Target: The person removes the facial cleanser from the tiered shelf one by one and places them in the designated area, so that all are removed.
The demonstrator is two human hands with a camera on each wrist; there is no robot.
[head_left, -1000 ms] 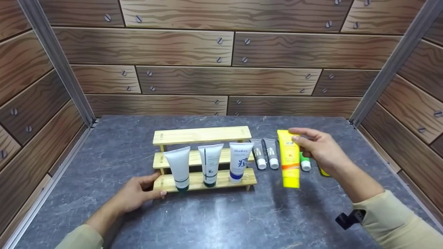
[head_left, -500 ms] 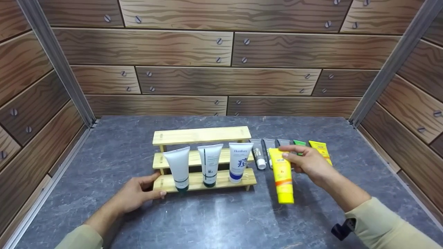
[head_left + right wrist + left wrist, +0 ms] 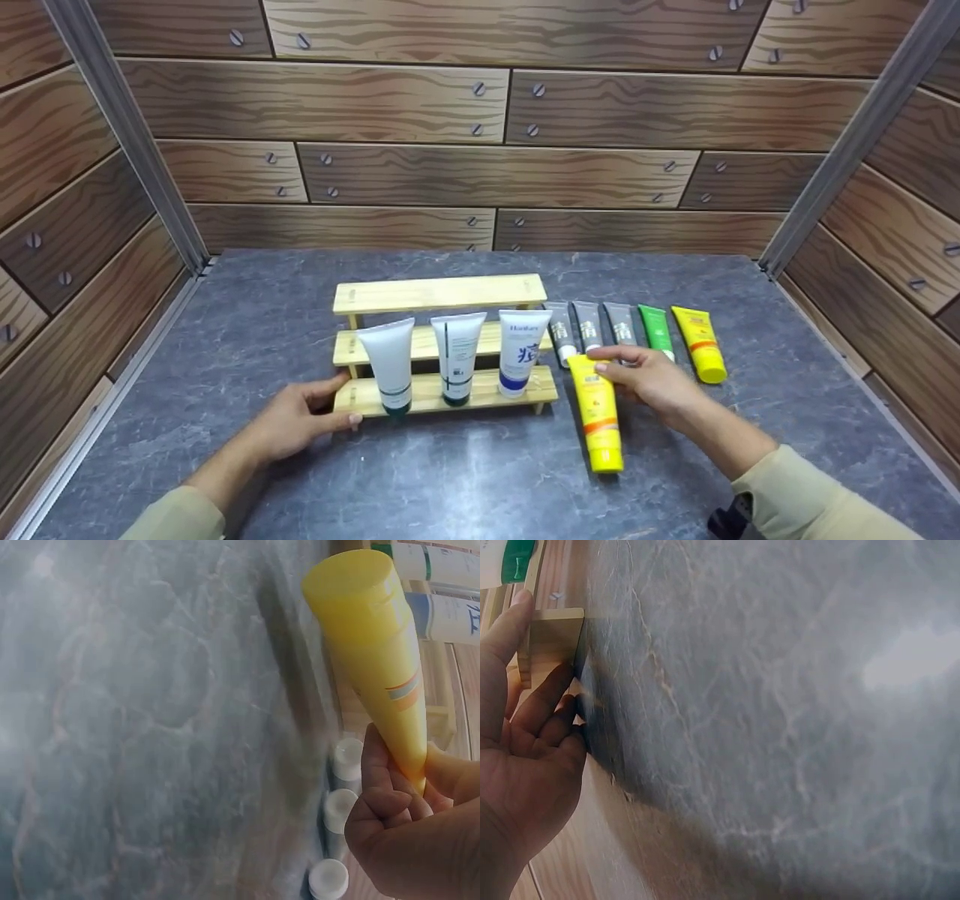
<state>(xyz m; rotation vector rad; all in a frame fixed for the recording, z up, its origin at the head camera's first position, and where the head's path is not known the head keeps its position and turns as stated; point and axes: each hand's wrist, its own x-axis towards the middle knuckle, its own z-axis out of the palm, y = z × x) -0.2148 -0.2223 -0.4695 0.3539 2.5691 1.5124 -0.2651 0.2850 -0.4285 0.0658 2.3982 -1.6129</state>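
My left hand (image 3: 289,424) grips the left end of the lowest step of a three-tier wooden rack (image 3: 442,292), thumb in front and fingers behind; the left wrist view shows its fingers (image 3: 549,701) under the step. Along that step stand three squeeze tubes on their caps: a white tube (image 3: 390,364), a white tube with a dark stripe (image 3: 456,356) and a white tube with a blue band (image 3: 521,349). My right hand (image 3: 660,386) pinches a yellow squeeze tube (image 3: 596,412) by its flat end, cap downward, in front of the rack's right end.
Right of the rack a row of tubes lies on the grey marbled table (image 3: 337,487): several grey tubes (image 3: 587,326) with white caps, a green tube (image 3: 656,330) and another yellow tube (image 3: 699,341). Wood-patterned panels (image 3: 420,176) wall the table at the back and sides.
My right hand has brought the yellow tube left and toward the front, uncovering the green tube and the other yellow one. The left hand and rack stay put.
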